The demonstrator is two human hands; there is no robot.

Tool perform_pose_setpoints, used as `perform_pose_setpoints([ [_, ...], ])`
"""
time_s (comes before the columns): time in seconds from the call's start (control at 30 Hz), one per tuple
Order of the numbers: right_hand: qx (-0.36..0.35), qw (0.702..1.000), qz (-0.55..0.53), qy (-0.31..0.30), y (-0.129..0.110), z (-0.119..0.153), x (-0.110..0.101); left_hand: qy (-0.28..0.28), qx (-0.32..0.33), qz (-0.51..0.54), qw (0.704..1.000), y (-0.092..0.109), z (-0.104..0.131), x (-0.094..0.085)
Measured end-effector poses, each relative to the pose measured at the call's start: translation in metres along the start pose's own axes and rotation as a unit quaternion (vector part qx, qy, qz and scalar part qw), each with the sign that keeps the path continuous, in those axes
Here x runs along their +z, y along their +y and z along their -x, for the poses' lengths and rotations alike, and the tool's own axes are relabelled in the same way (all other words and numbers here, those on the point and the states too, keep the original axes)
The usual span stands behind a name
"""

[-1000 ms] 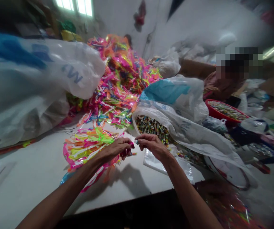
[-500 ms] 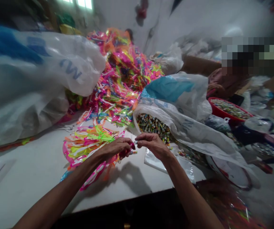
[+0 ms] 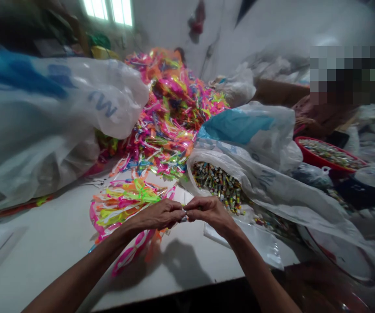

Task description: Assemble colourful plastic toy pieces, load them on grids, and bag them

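Note:
My left hand (image 3: pixel 165 214) and my right hand (image 3: pixel 209 213) meet fingertip to fingertip above the white table. Both are closed in a pinch on a small whitish piece (image 3: pixel 184 216), mostly hidden by the fingers. Beside and partly under my left hand and forearm lies a bunch of neon pink, yellow, green and orange plastic strips (image 3: pixel 122 204). Just past my right hand, a white sack (image 3: pixel 262 174) lies on its side, its mouth open on many small printed cylinders (image 3: pixel 218 180). Clear plastic bags (image 3: pixel 255 243) lie flat under my right forearm.
A big heap of neon strips (image 3: pixel 170 104) rises at the back. To its left bulges a large white and blue sack (image 3: pixel 60 104). On the right stands a red basin (image 3: pixel 330 152) of small pieces, with a person (image 3: pixel 324 113) behind it. The table's front edge (image 3: pixel 174 295) runs nearby.
My hands have come closer together, and their fingertips now meet on the small piece. The dark pink bit seen at my left fingertips no longer shows. The whole view has shifted slightly.

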State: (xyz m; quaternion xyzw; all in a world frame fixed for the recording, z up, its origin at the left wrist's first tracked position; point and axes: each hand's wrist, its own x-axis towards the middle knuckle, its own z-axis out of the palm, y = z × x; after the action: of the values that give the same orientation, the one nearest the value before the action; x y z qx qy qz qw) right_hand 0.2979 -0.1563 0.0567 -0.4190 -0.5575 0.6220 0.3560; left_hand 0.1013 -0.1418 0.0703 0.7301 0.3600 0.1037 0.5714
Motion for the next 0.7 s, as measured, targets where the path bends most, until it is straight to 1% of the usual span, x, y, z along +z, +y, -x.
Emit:
perform_pose_setpoints([
  [0.07, 0.011, 1.0, -0.009, 0.003, 0.008, -0.005, 0.001, 0.009, 0.023, -0.112, 0.993, -0.001, 0.002, -0.014],
  [0.1, 0.014, 1.0, -0.003, 0.01, 0.013, -0.009, -0.001, 0.013, 0.029, -0.184, 0.982, -0.002, 0.002, -0.023],
  [0.13, 0.015, 0.999, 0.016, 0.024, 0.019, -0.013, -0.005, 0.018, 0.027, -0.257, 0.966, -0.003, 0.001, -0.034],
  [0.2, 0.007, 0.993, 0.088, 0.08, 0.033, -0.022, -0.021, 0.043, 0.006, -0.371, 0.928, -0.009, -0.007, -0.057],
  [0.23, 0.004, 0.985, 0.128, 0.114, 0.039, -0.027, -0.032, 0.066, -0.009, -0.407, 0.911, -0.013, -0.015, -0.068],
  [0.3, 0.003, 0.963, 0.201, 0.179, 0.05, -0.04, -0.055, 0.127, -0.023, -0.454, 0.882, -0.024, -0.04, -0.09],
  [0.33, 0.002, 0.949, 0.238, 0.205, 0.054, -0.047, -0.066, 0.161, -0.024, -0.476, 0.864, -0.03, -0.056, -0.099],
  [0.4, 0.004, 0.91, 0.336, 0.244, 0.058, -0.061, -0.084, 0.198, -0.012, -0.496, 0.845, -0.043, -0.091, -0.113],
  [0.43, 0.011, 0.883, 0.391, 0.258, 0.058, -0.068, -0.09, 0.207, -0.002, -0.502, 0.84, -0.048, -0.108, -0.117],
  [0.5, 0.039, 0.828, 0.488, 0.273, 0.056, -0.081, -0.094, 0.212, 0.026, -0.507, 0.835, -0.058, -0.136, -0.12],
  [0.57, 0.077, 0.786, 0.547, 0.276, 0.054, -0.09, -0.093, 0.216, 0.06, -0.51, 0.831, -0.065, -0.152, -0.119],
  [0.63, 0.108, 0.76, 0.579, 0.274, 0.053, -0.098, -0.089, 0.225, 0.094, -0.509, 0.825, -0.07, -0.157, -0.117],
  [0.7, 0.125, 0.751, 0.594, 0.26, 0.053, -0.103, -0.086, 0.239, 0.126, -0.508, 0.818, -0.072, -0.154, -0.114],
])
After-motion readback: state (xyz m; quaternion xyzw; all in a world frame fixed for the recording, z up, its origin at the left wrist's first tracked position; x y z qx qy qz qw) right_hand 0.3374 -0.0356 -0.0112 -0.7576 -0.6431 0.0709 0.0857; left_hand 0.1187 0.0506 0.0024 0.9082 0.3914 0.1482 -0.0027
